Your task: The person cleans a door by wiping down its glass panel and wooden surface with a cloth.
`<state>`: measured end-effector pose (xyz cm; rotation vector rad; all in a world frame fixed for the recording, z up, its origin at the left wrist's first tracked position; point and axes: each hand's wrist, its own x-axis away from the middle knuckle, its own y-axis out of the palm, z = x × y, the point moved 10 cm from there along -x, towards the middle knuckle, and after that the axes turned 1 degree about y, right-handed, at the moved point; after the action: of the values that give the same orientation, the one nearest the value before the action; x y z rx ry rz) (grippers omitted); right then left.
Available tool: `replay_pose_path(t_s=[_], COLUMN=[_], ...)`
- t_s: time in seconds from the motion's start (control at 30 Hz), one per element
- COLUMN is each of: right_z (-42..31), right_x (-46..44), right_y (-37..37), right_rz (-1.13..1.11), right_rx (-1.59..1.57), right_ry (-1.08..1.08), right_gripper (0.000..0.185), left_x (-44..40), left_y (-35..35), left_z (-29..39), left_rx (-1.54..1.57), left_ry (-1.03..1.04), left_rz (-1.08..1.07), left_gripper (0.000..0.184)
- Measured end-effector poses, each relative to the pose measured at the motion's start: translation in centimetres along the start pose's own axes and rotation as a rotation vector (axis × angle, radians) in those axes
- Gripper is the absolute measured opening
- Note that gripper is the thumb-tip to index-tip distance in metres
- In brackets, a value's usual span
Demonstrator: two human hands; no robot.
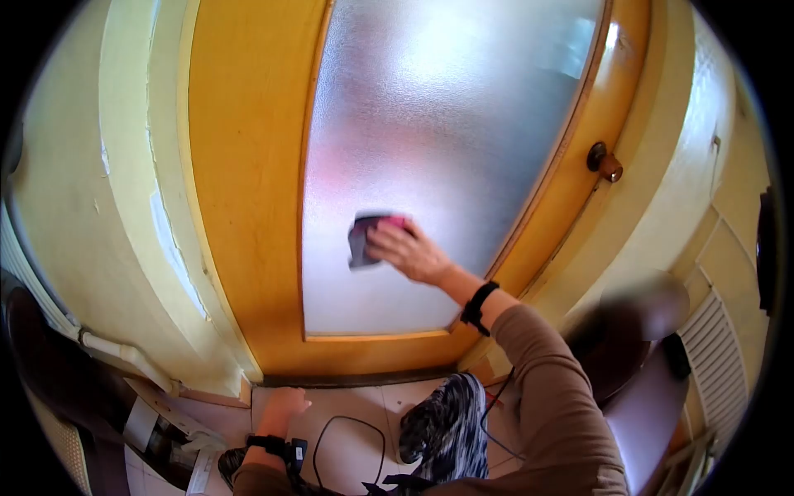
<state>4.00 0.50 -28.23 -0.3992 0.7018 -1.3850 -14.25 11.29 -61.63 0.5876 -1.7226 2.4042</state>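
My right hand [411, 250] is closed on a folded cloth [364, 240], dark grey with some pink. The cloth lies against the lower part of a frosted glass pane [430, 157] set in a yellow wooden door [248, 165]. Its edges are slightly blurred. Low at the left, my left hand [287, 403] hangs above the tiled floor near the door's bottom edge. Its fingers look curled in, with the thumb side showing and nothing visible in them. Both wrists wear black straps.
A round wooden knob [609, 168] sticks out on the door's right side. A black cable [351, 419] loops over the floor tiles. Dark brown furniture [612, 339] stands at the right, beside a slatted panel [718, 347]. White pipes [124, 354] run along the left wall.
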Motion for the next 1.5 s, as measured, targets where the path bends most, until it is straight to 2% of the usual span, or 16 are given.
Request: replay_pose_path(t_s=[0.1,0.23,0.27,0.33,0.37,0.43,0.5,0.6,0.67,0.77,1.0,1.17,1.23,1.33,1.4,1.5], right_z=[-4.6,1.1,4.4,12.8,16.2,24.0,29.5,34.8,35.1,28.2,7.4,0.6,2.8,11.0,19.1,28.5], right_x=[4.7,6.7,6.1,4.1,2.9,2.4,3.0,3.4,4.1,2.6,4.7,9.6,9.8,8.0,7.0,6.4], right_y=[2.8,-0.3,0.3,-5.6,-10.0,-17.7,-22.7,-24.9,-23.9,-19.8,-3.5,2.6,0.9,-7.3,-11.7,-19.4], right_rz=[-0.041,0.190,0.215,0.180,0.097,0.363,0.650,0.697,0.855,0.940,0.234,-0.168,-0.205,0.176,0.157,0.597], right_rx=[0.077,0.140,0.704,0.327,0.449,0.372,0.402,0.243,0.312,0.313,-0.025,0.148,0.229,0.343,0.333,0.386], right_ry=[-0.251,-0.282,-0.298,0.027,0.202,0.533,0.616,0.911,0.959,0.745,0.272,-0.056,-0.116,0.134,0.459,0.669], right_gripper=[0.047,0.038,0.040,0.041,0.051,0.045,0.043,0.046,0.046,0.045,0.053,0.060,0.060,0.035,0.041,0.049], left_x=[0.6,-0.2,-0.1,0.0,-0.2,-0.4,-0.7,-1.0,-1.0,-0.5,-1.0,0.2,-1.1,0.0,0.4,0.0], left_y=[-0.2,0.7,0.8,1.0,1.0,1.3,1.7,1.9,1.7,0.9,2.7,1.7,3.1,2.1,1.3,1.9], left_z=[0.1,0.2,0.3,0.7,0.8,0.7,0.5,-0.1,-0.1,-0.1,-1.3,-0.4,-1.2,-0.6,0.1,-0.1], left_rx=[-0.016,-0.007,-0.008,-0.015,-0.017,-0.064,-0.071,-0.065,-0.050,-0.009,-0.031,-0.031,-0.028,-0.006,-0.013,-0.023], left_ry=[-0.026,-0.004,-0.002,0.002,0.006,0.004,0.003,-0.017,-0.031,-0.048,0.015,0.002,0.035,-0.002,0.005,-0.008], left_rz=[-0.046,0.003,0.001,-0.028,-0.028,-0.042,-0.046,-0.057,-0.065,-0.039,-0.008,-0.059,-0.014,-0.034,-0.043,-0.041], left_gripper=[0.049,0.049,0.049,0.049,0.049,0.048,0.048,0.048,0.048,0.049,0.053,0.055,0.054,0.054,0.050,0.050])
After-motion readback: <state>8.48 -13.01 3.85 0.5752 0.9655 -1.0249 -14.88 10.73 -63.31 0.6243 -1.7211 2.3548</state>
